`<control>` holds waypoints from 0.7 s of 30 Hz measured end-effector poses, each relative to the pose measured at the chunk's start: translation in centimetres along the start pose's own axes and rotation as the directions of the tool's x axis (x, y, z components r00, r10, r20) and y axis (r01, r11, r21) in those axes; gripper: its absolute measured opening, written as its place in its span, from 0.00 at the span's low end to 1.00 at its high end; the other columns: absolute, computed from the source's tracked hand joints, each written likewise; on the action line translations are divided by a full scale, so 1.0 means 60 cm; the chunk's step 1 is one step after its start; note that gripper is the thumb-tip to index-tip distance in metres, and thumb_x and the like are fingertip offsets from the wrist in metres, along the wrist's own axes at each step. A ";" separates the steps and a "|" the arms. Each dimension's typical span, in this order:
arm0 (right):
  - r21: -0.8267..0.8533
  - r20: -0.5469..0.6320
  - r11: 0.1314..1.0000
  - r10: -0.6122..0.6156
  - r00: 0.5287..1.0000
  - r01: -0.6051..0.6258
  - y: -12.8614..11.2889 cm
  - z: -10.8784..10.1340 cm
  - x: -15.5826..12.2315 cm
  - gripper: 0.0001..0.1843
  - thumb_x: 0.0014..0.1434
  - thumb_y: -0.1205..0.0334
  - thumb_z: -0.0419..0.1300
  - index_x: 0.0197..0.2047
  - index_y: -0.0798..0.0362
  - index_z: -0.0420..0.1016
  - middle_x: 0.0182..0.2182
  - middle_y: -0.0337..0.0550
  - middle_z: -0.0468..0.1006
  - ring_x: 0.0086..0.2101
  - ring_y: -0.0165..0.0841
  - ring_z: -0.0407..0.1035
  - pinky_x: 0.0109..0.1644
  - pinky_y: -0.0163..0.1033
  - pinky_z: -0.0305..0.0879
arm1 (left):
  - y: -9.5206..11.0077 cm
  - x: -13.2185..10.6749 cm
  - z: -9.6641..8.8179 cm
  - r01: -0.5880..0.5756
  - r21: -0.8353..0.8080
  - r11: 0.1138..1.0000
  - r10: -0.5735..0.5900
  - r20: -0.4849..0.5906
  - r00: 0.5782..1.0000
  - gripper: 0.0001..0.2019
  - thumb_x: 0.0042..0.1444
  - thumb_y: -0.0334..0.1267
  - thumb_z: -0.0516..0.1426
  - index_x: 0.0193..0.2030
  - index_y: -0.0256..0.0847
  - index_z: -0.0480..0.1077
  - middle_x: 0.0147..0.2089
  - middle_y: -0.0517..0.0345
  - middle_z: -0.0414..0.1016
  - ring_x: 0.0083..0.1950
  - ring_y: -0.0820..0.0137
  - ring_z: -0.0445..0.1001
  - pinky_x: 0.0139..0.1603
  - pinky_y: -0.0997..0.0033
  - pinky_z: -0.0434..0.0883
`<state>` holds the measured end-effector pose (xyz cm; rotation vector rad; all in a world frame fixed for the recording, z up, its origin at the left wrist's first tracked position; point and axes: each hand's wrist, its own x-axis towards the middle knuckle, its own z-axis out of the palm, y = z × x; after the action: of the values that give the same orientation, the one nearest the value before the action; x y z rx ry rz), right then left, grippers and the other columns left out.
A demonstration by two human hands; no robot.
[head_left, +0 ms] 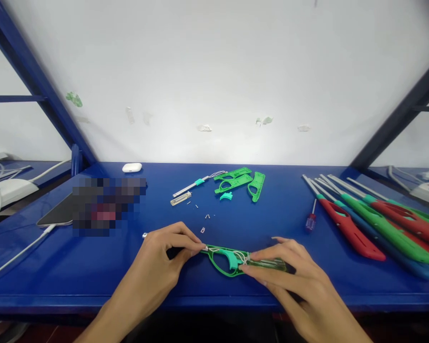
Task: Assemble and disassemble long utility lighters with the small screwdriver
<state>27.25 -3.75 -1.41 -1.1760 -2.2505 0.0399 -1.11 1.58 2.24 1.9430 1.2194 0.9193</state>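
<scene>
Desk: Report the hands, and where the work lies.

Remote operator: From my end of the head feed, the left hand [162,252] has thumb and forefinger pinched at the front end of a green half-shell [223,272]; the exact part between the tips I cannot make out. The right hand [309,281] has thumb and forefinger closed about the rear, along a clear tank [271,263]. The half-shell lies between both hands, near the front edge of the blue table [264,214], its interior exposed.

Desk: Reason for that hold?

Remote operator: My judgement: each end is steadied so that the white wires [241,256] and teal trigger [232,259] stay seated.

Desk: Surroundings and obstructions?

Remote operator: A small metal piece [202,230] sits just beyond the left fingertips, with tiny pins [196,206] farther back; I rate these easily knocked. Behind them I log a metal rod [186,189], a pale casing [181,198], a loose teal piece [226,196] and green shell parts [239,182]. At right, a screwdriver [311,222] lies beside a bundle of lighters [346,228]. At left, a phone [57,209] trails its cable [17,255] well apart from the work.
</scene>
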 end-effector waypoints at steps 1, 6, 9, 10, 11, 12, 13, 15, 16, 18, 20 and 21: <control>0.002 -0.002 1.000 0.002 1.000 -0.002 -0.001 0.001 -0.001 0.24 0.71 0.65 0.60 0.64 0.28 0.77 0.50 0.37 0.84 0.48 0.40 0.78 0.63 0.58 0.71 | 0.001 -0.001 0.000 0.008 -0.011 1.000 -0.008 -0.013 1.000 0.12 0.64 0.35 0.61 0.33 0.52 0.85 0.39 0.62 0.83 0.39 0.67 0.82 0.41 0.70 0.75; 0.021 0.010 0.999 0.025 1.000 -0.025 -0.005 0.002 -0.004 0.23 0.73 0.63 0.58 0.65 0.28 0.76 0.50 0.36 0.83 0.49 0.39 0.76 0.61 0.53 0.71 | 0.002 -0.003 0.000 0.032 0.018 0.999 -0.031 -0.036 0.999 0.11 0.61 0.31 0.63 0.36 0.53 0.85 0.37 0.65 0.84 0.38 0.68 0.82 0.40 0.70 0.74; 0.017 0.028 0.999 0.034 0.999 -0.035 -0.005 0.001 -0.004 0.23 0.74 0.63 0.57 0.65 0.27 0.75 0.51 0.36 0.82 0.49 0.39 0.75 0.62 0.55 0.69 | -0.001 -0.002 0.001 0.004 0.051 0.999 -0.001 -0.041 0.999 0.12 0.62 0.30 0.62 0.33 0.53 0.85 0.37 0.66 0.85 0.38 0.68 0.83 0.40 0.71 0.75; 0.016 0.036 0.999 0.033 0.999 -0.034 -0.004 0.001 -0.003 0.23 0.74 0.63 0.57 0.65 0.27 0.75 0.51 0.36 0.82 0.49 0.38 0.75 0.63 0.56 0.67 | -0.003 -0.001 0.002 -0.012 0.059 0.998 0.014 -0.039 0.999 0.13 0.63 0.30 0.62 0.33 0.52 0.84 0.37 0.66 0.85 0.38 0.69 0.83 0.40 0.71 0.75; 0.017 0.044 0.999 0.031 0.999 -0.032 -0.004 0.001 -0.003 0.23 0.74 0.63 0.57 0.65 0.27 0.75 0.51 0.35 0.82 0.49 0.38 0.75 0.64 0.56 0.66 | -0.004 0.000 0.002 -0.029 0.065 0.997 0.031 -0.035 0.999 0.14 0.63 0.30 0.61 0.32 0.52 0.84 0.38 0.66 0.85 0.38 0.69 0.83 0.41 0.71 0.76; 0.018 0.048 0.999 0.033 0.998 -0.034 -0.004 0.000 -0.003 0.23 0.74 0.63 0.57 0.65 0.27 0.74 0.52 0.35 0.82 0.49 0.38 0.75 0.65 0.56 0.65 | -0.005 0.001 0.003 -0.047 0.073 0.996 0.049 -0.028 0.998 0.14 0.64 0.29 0.60 0.32 0.51 0.84 0.38 0.65 0.85 0.39 0.69 0.84 0.41 0.72 0.76; 0.020 0.050 0.999 0.036 0.998 -0.037 -0.003 0.000 -0.002 0.23 0.74 0.63 0.57 0.66 0.27 0.74 0.52 0.35 0.82 0.49 0.38 0.75 0.64 0.56 0.65 | -0.006 0.002 0.004 -0.066 0.082 0.994 0.068 -0.023 0.997 0.15 0.64 0.29 0.60 0.33 0.51 0.84 0.38 0.65 0.85 0.39 0.69 0.84 0.42 0.72 0.76; 0.021 0.049 0.999 0.038 0.998 -0.039 -0.004 0.001 -0.001 0.23 0.74 0.64 0.57 0.65 0.27 0.75 0.52 0.35 0.82 0.49 0.38 0.75 0.63 0.55 0.66 | -0.007 0.003 0.005 -0.111 0.101 0.989 0.113 -0.015 0.994 0.15 0.64 0.28 0.59 0.33 0.50 0.84 0.38 0.64 0.86 0.38 0.69 0.84 0.42 0.72 0.77; 0.020 0.049 0.999 0.037 0.998 -0.038 -0.004 0.001 -0.001 0.23 0.74 0.64 0.57 0.65 0.27 0.75 0.52 0.34 0.82 0.49 0.38 0.75 0.63 0.55 0.67 | -0.007 0.003 0.005 -0.135 0.110 0.985 0.138 -0.014 0.990 0.15 0.64 0.28 0.58 0.33 0.50 0.84 0.38 0.63 0.85 0.38 0.69 0.84 0.41 0.73 0.77; 0.014 0.032 0.999 0.046 0.998 -0.046 -0.006 0.003 0.000 0.24 0.74 0.63 0.57 0.66 0.26 0.72 0.52 0.33 0.82 0.49 0.38 0.75 0.63 0.54 0.67 | -0.008 0.002 0.005 -0.168 0.124 0.978 0.170 -0.005 0.985 0.15 0.64 0.28 0.58 0.33 0.49 0.84 0.38 0.62 0.85 0.37 0.69 0.84 0.39 0.73 0.77; 0.006 -0.005 0.996 0.085 0.996 -0.085 -0.007 0.006 -0.001 0.27 0.74 0.61 0.57 0.71 0.28 0.65 0.52 0.34 0.83 0.50 0.39 0.75 0.63 0.54 0.69 | -0.008 -0.001 0.005 -0.182 0.124 0.975 0.183 0.001 0.983 0.14 0.65 0.29 0.59 0.34 0.49 0.85 0.38 0.62 0.85 0.37 0.69 0.83 0.39 0.73 0.77; 0.003 -0.024 0.994 0.108 0.994 -0.108 -0.007 0.007 -0.001 0.29 0.74 0.60 0.57 0.74 0.30 0.61 0.52 0.35 0.83 0.51 0.39 0.76 0.63 0.53 0.70 | -0.008 -0.002 0.005 -0.181 0.122 0.976 0.183 -0.002 0.983 0.14 0.65 0.29 0.59 0.35 0.49 0.85 0.39 0.62 0.85 0.38 0.69 0.83 0.40 0.73 0.77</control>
<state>26.73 -3.95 -1.69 -1.2891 -2.1637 0.0697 -1.14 1.59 1.65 2.1770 1.1418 0.9705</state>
